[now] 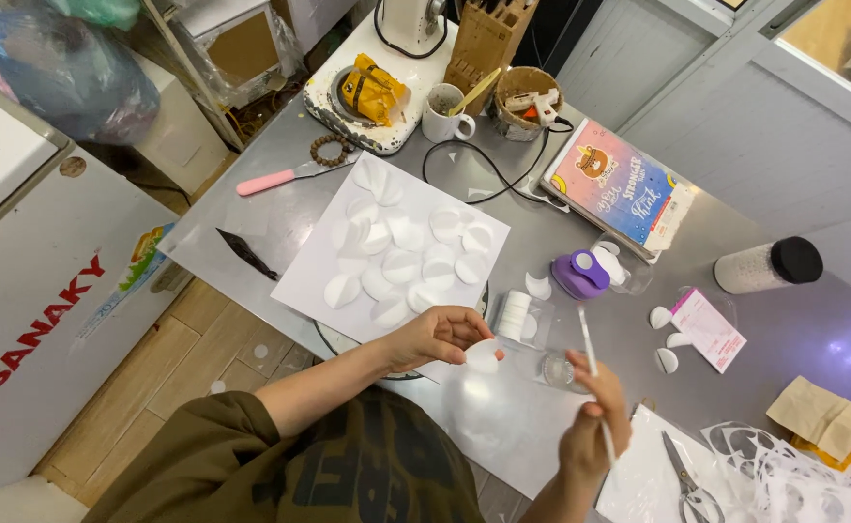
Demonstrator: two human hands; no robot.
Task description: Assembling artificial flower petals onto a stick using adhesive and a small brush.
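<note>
— What's held over the desk (280, 208)?

— A white paper circle (484, 355), pinched at its edge by the left hand (437, 334), fingers closed on it, above the desk's near edge. The right hand (592, 431) is clamped around a thin white brush (592, 363), whose tip points up, just right of the circle.

— And around them?

— Just behind the circle, a stack of white discs (515, 314) in a clear holder. Farther back, a white sheet (300, 276) covered with folded paper circles (401, 263). To the right, a purple punch (580, 274), a few loose cut pieces, a pink-edged card (708, 329). Scissors (687, 481) lie near the right hand, beside paper offcuts (793, 475).

— Further out?

— A pink-handled knife (280, 178), a bead bracelet (331, 149), a white mug (442, 121), and a colourful book (619, 189).
</note>
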